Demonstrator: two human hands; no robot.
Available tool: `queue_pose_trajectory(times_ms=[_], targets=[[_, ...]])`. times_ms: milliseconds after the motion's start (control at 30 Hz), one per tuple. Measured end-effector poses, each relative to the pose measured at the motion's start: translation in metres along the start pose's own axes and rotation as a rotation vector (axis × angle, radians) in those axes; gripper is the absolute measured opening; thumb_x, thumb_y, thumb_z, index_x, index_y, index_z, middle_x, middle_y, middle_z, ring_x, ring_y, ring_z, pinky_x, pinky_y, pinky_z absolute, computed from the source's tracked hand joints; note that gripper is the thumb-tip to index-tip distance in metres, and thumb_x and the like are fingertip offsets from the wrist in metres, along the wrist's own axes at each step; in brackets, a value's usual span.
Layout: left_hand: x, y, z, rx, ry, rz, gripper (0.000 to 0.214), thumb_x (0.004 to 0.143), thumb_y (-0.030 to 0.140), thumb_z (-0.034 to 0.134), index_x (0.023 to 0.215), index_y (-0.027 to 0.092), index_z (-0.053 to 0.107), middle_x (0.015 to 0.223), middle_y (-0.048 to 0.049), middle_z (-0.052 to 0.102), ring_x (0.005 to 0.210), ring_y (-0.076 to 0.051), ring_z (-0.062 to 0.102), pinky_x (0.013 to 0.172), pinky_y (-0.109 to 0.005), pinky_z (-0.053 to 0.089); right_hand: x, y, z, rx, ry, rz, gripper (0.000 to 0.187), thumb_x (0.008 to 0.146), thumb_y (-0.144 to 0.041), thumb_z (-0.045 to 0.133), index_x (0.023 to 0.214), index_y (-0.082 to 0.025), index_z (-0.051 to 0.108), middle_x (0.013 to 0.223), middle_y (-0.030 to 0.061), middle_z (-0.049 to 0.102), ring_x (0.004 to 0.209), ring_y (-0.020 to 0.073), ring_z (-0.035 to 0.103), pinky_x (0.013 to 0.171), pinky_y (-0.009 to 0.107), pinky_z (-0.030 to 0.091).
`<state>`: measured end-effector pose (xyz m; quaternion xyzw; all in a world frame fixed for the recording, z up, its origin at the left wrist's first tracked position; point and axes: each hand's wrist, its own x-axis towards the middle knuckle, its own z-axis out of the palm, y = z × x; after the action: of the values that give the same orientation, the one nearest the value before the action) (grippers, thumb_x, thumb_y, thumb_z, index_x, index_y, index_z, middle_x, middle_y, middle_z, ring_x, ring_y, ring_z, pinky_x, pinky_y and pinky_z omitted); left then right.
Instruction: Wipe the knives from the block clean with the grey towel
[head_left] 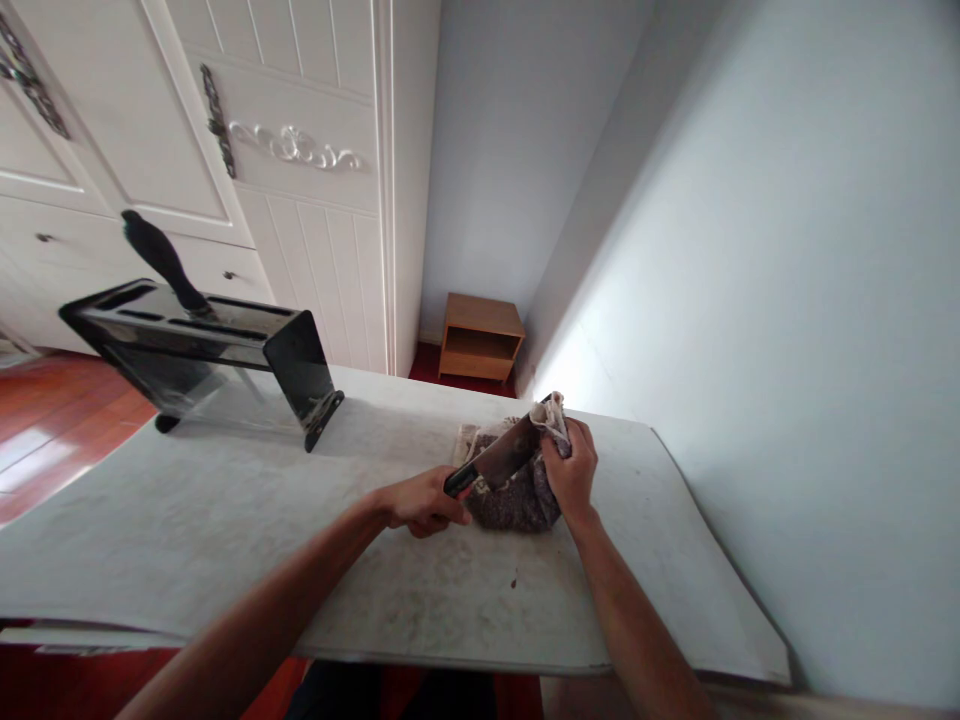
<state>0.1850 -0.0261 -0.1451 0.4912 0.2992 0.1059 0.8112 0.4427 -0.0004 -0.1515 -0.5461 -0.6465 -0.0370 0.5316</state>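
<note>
Left hand grips knife, right hand pinches cloth; knife block stands well apart.

The knife blade is dull metal, the knife handle black plastic; the cloth looks rough; the tabletop is matt and smudged; with twelve o'clock straight ahead, the knife block at ten has smooth clear panels, plastic or glass, I can't tell from here; the wardrobe at eleven is smooth satin paint with metal pulls; the small cabinet at twelve, wood; the wall at two, matt paint; the floor at nine, glossy boards.
</note>
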Motion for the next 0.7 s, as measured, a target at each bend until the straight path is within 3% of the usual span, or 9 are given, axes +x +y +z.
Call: queue_pose_trajectory(times_ms=[267, 500, 700], targets=[[-0.005, 0.001, -0.018, -0.056, -0.071, -0.061, 0.04, 0.065, 0.019, 0.07, 0.079, 0.026, 0.033, 0.038, 0.0145, 0.028, 0.03, -0.004, 0.015, 0.026, -0.012, 0.015, 0.008, 0.016, -0.012, 0.237, -0.091, 0.435, 0.013, 0.068, -0.028, 0.061, 0.076, -0.019, 0.065, 0.08, 0.0008, 0.062, 0.08, 0.0206, 0.055, 0.08, 0.034, 0.043], [-0.009, 0.007, -0.024, -0.065, -0.038, -0.047, 0.031, 0.066, 0.018, 0.067, 0.082, 0.024, 0.042, 0.043, 0.0137, 0.031, 0.03, -0.003, 0.015, 0.026, -0.011, 0.016, 0.018, 0.031, -0.023, 0.473, -0.231, 0.711, 0.029, 0.06, -0.033, 0.067, 0.082, -0.016, 0.073, 0.069, 0.0012, 0.069, 0.066, 0.0197, 0.06, 0.064, 0.031, 0.048], [-0.006, 0.006, -0.031, -0.1, -0.055, -0.064, 0.026, 0.065, 0.017, 0.063, 0.086, 0.022, 0.047, 0.045, 0.0129, 0.031, 0.031, -0.002, 0.012, 0.024, -0.011, 0.015, 0.023, 0.031, -0.033, 0.599, -0.215, 0.866, 0.02, 0.054, -0.029, 0.072, 0.068, -0.016, 0.072, 0.059, 0.0014, 0.067, 0.054, 0.0183, 0.059, 0.052, 0.029, 0.046]])
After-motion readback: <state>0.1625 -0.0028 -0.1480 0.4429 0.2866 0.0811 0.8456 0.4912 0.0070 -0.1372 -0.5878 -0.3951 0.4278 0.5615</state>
